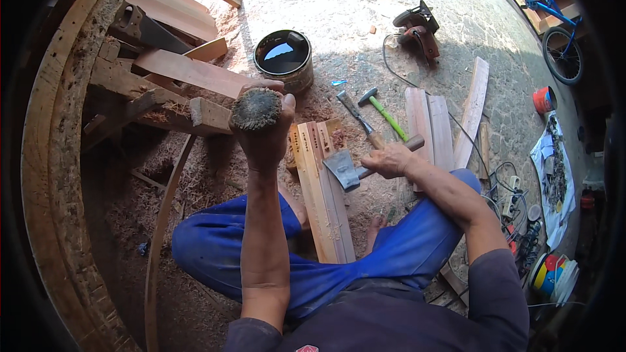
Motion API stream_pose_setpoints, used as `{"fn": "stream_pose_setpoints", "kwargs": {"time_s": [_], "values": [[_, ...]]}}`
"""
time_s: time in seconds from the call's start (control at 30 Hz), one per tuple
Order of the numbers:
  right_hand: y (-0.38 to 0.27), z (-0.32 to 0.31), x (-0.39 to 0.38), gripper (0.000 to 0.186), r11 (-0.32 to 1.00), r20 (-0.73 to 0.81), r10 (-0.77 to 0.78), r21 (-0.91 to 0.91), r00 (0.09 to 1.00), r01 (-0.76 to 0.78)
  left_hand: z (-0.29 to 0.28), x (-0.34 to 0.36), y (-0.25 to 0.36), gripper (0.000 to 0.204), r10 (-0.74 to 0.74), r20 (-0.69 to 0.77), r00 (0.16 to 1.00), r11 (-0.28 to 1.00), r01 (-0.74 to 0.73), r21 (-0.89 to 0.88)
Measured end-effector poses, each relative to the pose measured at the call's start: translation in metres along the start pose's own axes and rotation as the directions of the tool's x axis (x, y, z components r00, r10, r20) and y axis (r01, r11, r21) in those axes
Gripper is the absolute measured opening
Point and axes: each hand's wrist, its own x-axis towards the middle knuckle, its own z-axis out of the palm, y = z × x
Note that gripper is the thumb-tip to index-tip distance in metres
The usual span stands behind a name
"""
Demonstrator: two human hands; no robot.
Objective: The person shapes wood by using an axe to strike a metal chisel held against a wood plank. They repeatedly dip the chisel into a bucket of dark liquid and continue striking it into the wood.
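Note:
My left hand (274, 133) is closed round a thick wooden piece (256, 107), its worn grey round end facing up. My right hand (390, 160) is closed on the handle of a hatchet (342, 170), whose flat steel head lies over light wooden slats (319, 208) between my legs; the slats have rows of small holes. A chisel (352, 109) reaches up from beside the right hand's fingers; whether those fingers also touch it, I cannot tell. Beside it lies a green-handled hammer (391, 119).
A bucket of dark liquid (283, 81) stands ahead. At left are wooden framing (62, 176) and a handsaw (153, 36). A corded power tool (420, 32), loose boards (424, 117), cables with a power strip (512, 189), a paint bucket (551, 280) and a blue bicycle (551, 10) occupy the right.

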Motion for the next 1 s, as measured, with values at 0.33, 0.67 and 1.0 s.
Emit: {"fn": "stream_pose_setpoints", "kwargs": {"time_s": [0.33,0.67,1.0], "values": [[-0.014,-0.047,0.030,0.056,0.478,-0.269,0.797,0.829,0.542,-0.291,0.041,-0.046,-0.047,0.016,-0.260,0.148,0.954,0.906,0.294,-0.306],[-0.025,-0.046,0.015,0.063,0.406,-0.228,0.822,0.878,0.522,-0.255,0.049,-0.045,-0.060,0.015,-0.337,0.148,0.930,0.854,0.368,-0.369],[-0.028,-0.050,0.014,0.057,0.365,-0.217,0.827,0.909,0.518,-0.202,0.099,-0.048,-0.025,0.014,-0.091,0.413,0.906,0.968,0.177,-0.176]]}}
